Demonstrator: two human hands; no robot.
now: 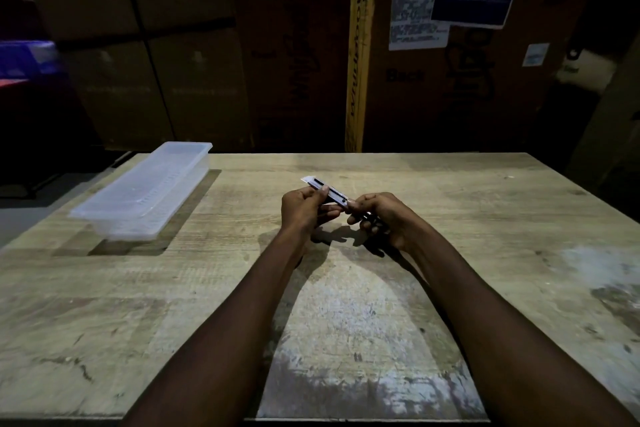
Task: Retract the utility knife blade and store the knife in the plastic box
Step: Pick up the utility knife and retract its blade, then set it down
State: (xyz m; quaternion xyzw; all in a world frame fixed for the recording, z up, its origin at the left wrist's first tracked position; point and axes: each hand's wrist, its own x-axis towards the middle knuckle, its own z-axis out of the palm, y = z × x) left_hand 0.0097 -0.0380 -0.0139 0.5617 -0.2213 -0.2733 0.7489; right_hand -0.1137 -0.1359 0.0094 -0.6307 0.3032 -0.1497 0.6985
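Above the table's middle, the left hand [304,206] pinches the knife [327,192] near its pale blade end, which points toward 10 o'clock. The right hand [375,215] curls closed around the dark handle end at 4 o'clock. Both hands hover over the table [485,253], whose worn, scuffed wood shows pale patches. The box [145,191], clear plastic and open-topped, sits at 10 o'clock, well apart from the hands, near the far left edge. Bare wood lies between them. Cartons [173,45] and paper labels [415,19] fill the dim room beyond the far edge.
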